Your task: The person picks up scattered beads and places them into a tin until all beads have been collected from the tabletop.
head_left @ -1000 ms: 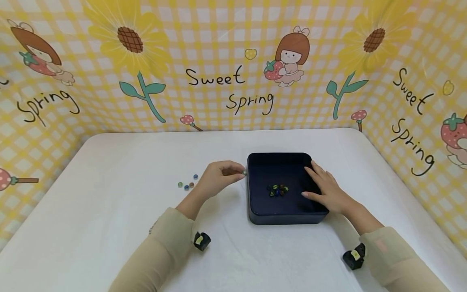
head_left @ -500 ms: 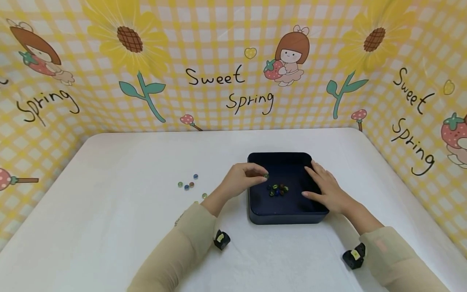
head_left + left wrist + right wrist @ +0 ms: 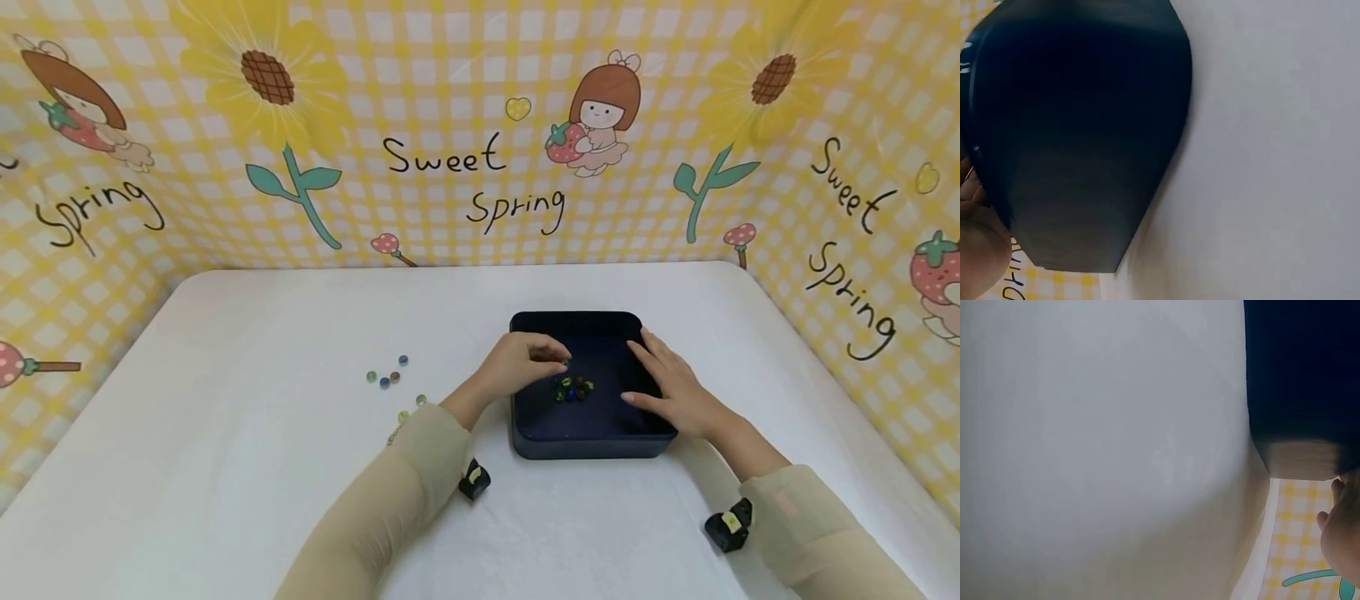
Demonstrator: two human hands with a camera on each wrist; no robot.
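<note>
A dark navy square box (image 3: 595, 448) stands on the white table, with several glass marbles (image 3: 574, 388) clustered on its floor. Over the left part of the box my left hand (image 3: 517, 364) pinches a small greenish marble (image 3: 566, 362) between thumb and fingertips. My right hand (image 3: 675, 390) rests on the box's right rim, fingers spread and reaching over the inside. In the left wrist view the box's outer wall (image 3: 1085, 125) fills much of the picture, and part of my left hand (image 3: 982, 244) shows at the lower left; its fingertips are hidden there.
Left of the box, several loose marbles (image 3: 385, 382) lie on the white table (image 3: 262, 433), two of them close to my left sleeve (image 3: 390, 492). A yellow checked cloth backdrop (image 3: 442, 75) with printed flowers encloses the back and sides.
My left hand has carried the pinched marble rightward, from outside the left wall to over the box. Two table marbles behind the left forearm have come into view. The right hand stays put.
</note>
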